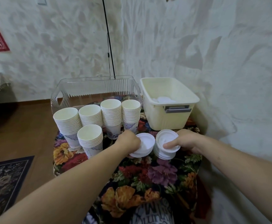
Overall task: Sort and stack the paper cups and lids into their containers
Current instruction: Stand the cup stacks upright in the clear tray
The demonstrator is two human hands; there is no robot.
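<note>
While both hands work at the front of the cream tub (166,118), two short stacks of white lids sit just before it on the floral cloth (148,178). The left hand (128,140) grips the left lid stack (143,147) by its near-left rim, tilting it; the right hand (184,140) holds the right lid stack (166,146), thumb pressed on the top lid, fingers curled behind. A few lids already lie inside the tub. Left of the tub, five nested cup stacks (111,113) stand in front of the clear bin (77,88). The lids look thin, light and slick, likely to slide apart or flex if squeezed, so each stack is best clamped from top and underside together and lifted level into the tub.
</note>
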